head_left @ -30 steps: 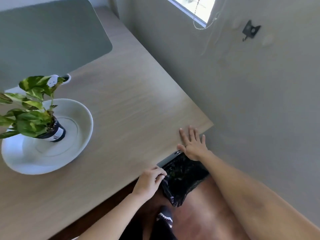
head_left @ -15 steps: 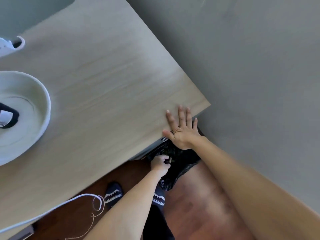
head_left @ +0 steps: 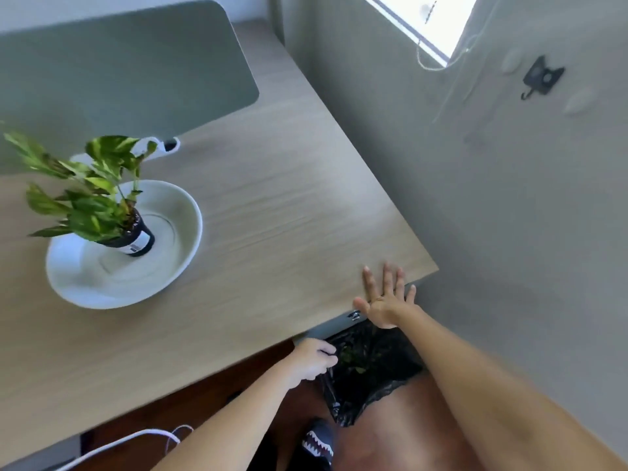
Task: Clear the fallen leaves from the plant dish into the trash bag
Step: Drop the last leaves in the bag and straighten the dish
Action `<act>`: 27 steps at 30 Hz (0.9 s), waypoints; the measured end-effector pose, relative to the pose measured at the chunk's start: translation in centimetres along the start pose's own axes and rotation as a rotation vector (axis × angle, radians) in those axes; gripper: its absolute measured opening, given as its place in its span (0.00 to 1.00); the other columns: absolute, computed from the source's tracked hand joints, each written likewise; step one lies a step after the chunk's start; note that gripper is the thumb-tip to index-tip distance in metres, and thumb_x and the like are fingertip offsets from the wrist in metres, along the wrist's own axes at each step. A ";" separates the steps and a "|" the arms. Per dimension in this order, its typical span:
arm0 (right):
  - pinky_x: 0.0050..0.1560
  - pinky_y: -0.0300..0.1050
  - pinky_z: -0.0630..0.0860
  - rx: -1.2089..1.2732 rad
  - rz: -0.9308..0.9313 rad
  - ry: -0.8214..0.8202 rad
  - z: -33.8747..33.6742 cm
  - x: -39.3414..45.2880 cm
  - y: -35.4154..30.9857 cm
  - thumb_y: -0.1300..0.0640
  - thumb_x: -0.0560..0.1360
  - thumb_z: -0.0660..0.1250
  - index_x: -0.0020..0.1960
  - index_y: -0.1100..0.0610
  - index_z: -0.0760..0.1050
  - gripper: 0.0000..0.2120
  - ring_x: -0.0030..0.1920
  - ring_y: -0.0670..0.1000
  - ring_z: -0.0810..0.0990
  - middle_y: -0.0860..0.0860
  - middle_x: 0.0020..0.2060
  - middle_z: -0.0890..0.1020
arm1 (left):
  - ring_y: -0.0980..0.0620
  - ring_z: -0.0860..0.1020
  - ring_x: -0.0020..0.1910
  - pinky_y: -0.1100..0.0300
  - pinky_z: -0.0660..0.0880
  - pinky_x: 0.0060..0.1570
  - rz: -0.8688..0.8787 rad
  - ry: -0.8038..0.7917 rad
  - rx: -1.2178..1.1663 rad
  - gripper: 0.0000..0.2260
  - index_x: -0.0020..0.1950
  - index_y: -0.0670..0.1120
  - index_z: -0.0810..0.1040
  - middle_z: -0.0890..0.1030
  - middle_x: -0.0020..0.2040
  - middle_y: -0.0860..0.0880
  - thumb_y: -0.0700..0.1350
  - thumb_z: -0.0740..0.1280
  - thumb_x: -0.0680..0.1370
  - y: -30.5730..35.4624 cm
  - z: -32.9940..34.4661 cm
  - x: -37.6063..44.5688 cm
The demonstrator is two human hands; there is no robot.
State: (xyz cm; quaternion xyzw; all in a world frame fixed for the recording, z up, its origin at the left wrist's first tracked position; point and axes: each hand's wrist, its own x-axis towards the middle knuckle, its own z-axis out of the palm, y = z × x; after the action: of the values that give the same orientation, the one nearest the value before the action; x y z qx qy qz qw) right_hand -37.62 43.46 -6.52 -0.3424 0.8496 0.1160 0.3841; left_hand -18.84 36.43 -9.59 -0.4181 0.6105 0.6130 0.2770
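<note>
A white plant dish (head_left: 176,253) sits on the wooden table at the left, with a small black pot (head_left: 136,236) of green and yellow leaves (head_left: 85,198) standing in it. No loose leaves show in the dish. A black trash bag (head_left: 373,375) hangs below the table's near right corner, with bits of green leaf inside. My left hand (head_left: 316,360) grips the bag's rim at its left side. My right hand (head_left: 385,299) lies flat, fingers spread, on the table's corner edge above the bag.
A grey-green divider panel (head_left: 119,73) stands at the table's back. A grey wall (head_left: 509,215) runs close along the right with a black hook (head_left: 542,79). A white cable (head_left: 136,440) and a shark-pattern slipper (head_left: 317,443) are on the brown floor below.
The view swung back up and left, so the plant and the dish show whole again. My left hand stays on the bag's rim and my right hand stays flat on the corner.
</note>
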 end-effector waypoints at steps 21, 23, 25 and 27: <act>0.56 0.48 0.72 0.634 -0.158 0.069 -4.7 -1.5 -36.6 0.52 0.80 0.54 0.69 0.63 0.64 0.22 0.64 0.61 0.73 0.62 0.64 0.74 | 0.37 0.75 0.62 0.44 0.68 0.66 0.044 0.577 -1.265 0.28 0.71 0.45 0.62 0.75 0.64 0.38 0.61 0.51 0.79 -11.2 -30.9 -13.3; 0.50 0.49 0.72 0.745 -0.073 0.093 -5.1 -0.6 -38.7 0.51 0.79 0.55 0.68 0.64 0.64 0.22 0.56 0.61 0.76 0.62 0.57 0.75 | 0.38 0.75 0.63 0.44 0.67 0.68 0.045 0.557 -1.251 0.28 0.72 0.44 0.62 0.75 0.65 0.38 0.61 0.50 0.79 -11.4 -32.6 -13.0; 0.43 0.46 0.72 0.791 -0.027 0.092 -5.6 0.5 -40.2 0.51 0.78 0.55 0.65 0.63 0.65 0.21 0.47 0.58 0.74 0.59 0.49 0.73 | 0.38 0.73 0.66 0.44 0.65 0.69 0.059 0.523 -1.238 0.29 0.73 0.45 0.62 0.73 0.68 0.39 0.62 0.49 0.79 -11.5 -34.4 -12.7; 0.33 0.40 0.68 0.808 -0.010 0.086 -6.3 1.1 -41.1 0.52 0.77 0.55 0.59 0.60 0.67 0.15 0.41 0.55 0.73 0.57 0.46 0.72 | 0.38 0.73 0.65 0.44 0.65 0.69 0.070 0.512 -1.229 0.28 0.72 0.45 0.63 0.74 0.67 0.40 0.62 0.49 0.79 -11.3 -36.2 -12.6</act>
State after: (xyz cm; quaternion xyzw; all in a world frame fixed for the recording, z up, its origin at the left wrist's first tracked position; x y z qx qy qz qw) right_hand -14.11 9.66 -0.35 -0.1725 0.8404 -0.2434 0.4524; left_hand 3.33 4.25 -1.32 -0.6123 0.2096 0.7394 -0.1854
